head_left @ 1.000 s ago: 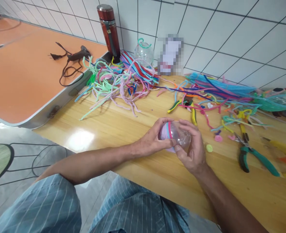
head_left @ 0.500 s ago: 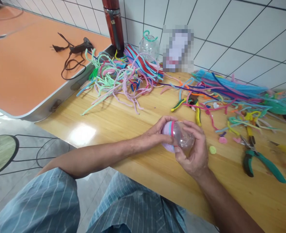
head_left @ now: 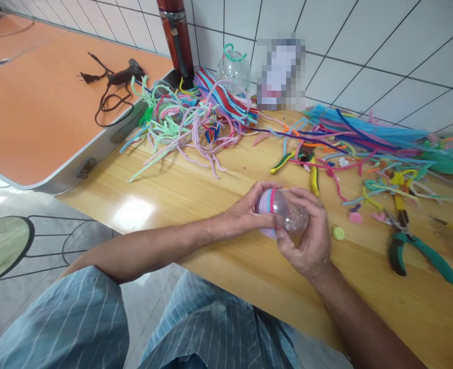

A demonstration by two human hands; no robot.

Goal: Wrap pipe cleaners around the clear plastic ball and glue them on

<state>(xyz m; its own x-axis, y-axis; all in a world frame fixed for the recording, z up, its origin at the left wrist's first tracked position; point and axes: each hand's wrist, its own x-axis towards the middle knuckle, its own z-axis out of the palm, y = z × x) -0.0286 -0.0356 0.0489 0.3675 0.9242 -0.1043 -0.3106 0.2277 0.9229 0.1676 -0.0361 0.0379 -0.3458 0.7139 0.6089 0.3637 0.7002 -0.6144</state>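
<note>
"Clear plastic vessel [head_left: 288, 206], fuzzy bands [head_left: 265, 204] round one end: held where?"

"Between both hands, over the wooden table [head_left: 172, 195]. Touching the wood or just clear of it? Cannot tell from this angle. Lying sideways, banded end to the left."

"And the fingers?"

"Left hand [head_left: 247, 215] wrapped about the banded end, thumb laid along the near side. Right hand [head_left: 309, 241] cupped round the bare end, fingers over the far side, thumb tip close to the bands. Both closed in on the vessel, neither spread wide."

"Weakest point?"

"Probably the bands: lilac, then blue, then pink at the edge. Glued or merely wrapped? Hidden. If only wrapped, apt to slide or spring apart under a sideways shove from either thumb."

"Any worry about the plastic?"

"Some. Looks thin, hence likely to buckle under a hard squeeze and leave the bands slack."

"And with a loosened grip?"

"Smooth and rounded, so perhaps liable to roll rightward, towards the yellow-green disc [head_left: 338, 233] and the green-handled pliers [head_left: 408, 240]."

"Further off?"

"Loose fuzzy strands [head_left: 368, 134] beyond the right hand, possibly a snag in a wide sweep."
</note>
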